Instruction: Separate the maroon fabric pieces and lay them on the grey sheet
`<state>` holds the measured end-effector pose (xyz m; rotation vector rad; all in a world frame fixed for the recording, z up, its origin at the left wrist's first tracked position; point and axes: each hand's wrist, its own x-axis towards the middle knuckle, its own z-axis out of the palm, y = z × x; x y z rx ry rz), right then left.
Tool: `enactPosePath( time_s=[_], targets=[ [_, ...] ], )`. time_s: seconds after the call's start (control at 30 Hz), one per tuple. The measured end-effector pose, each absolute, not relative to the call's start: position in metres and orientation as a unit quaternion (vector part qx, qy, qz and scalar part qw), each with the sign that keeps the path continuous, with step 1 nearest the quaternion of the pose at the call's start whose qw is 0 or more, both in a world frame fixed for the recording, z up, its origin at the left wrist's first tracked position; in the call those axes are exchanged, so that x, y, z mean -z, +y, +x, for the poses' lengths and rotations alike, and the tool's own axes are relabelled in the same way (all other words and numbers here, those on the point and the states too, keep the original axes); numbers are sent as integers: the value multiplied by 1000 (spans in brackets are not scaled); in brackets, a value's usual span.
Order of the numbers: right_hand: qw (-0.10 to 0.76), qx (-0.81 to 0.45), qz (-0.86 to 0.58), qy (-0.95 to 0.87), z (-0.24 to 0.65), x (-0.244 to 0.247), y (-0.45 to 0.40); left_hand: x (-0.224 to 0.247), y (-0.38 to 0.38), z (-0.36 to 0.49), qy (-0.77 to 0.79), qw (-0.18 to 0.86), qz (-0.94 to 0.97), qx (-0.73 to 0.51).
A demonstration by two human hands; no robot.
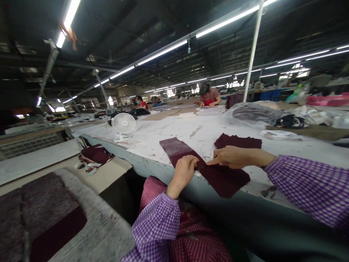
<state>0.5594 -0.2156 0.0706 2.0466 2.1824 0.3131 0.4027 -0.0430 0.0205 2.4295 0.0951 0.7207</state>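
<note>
A long maroon fabric piece (226,180) lies across the edge of the white-covered table (147,145), its far left end greyish and speckled. My left hand (185,171) is closed, thumb and fingers pinching the near edge of this piece around its middle. From the right, my right hand (231,156) reaches over the same piece, its index finger stretched out and pressing on the fabric just beside my left fingertips; its other fingers are curled, and whether they hold anything is hidden. Behind my right hand sits a fanned stack of maroon pieces (237,141).
A white fan (123,123) stands on the table at the left. Maroon fabric pieces (51,211) lie on a grey surface at lower left, with a maroon bundle (96,154) on cardboard behind. Clear plastic (251,113) is at right. Two people work farther back.
</note>
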Motion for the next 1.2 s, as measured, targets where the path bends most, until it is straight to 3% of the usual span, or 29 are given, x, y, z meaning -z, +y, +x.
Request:
enactPosePath(
  time_s=[0.1,0.33,0.53,0.7,1.0,1.2],
  targets=[
    [100,-62,667,736,558,-73,-215,-25,-41,397,57,364,890,-268],
    [98,-64,672,731,553,-76,-215,-25,-51,397,73,248,932,-253],
    [112,-64,665,736,554,-75,-216,-18,-51,395,69,220,938,-260],
    [157,-122,627,753,551,-73,-211,-19,-53,394,89,228,934,-259],
    [158,-155,613,759,540,-77,-207,-19,-41,391,68,329,905,-262],
    [183,-155,607,757,542,-77,-206,-22,-48,392,92,273,926,-244]
  ],
)
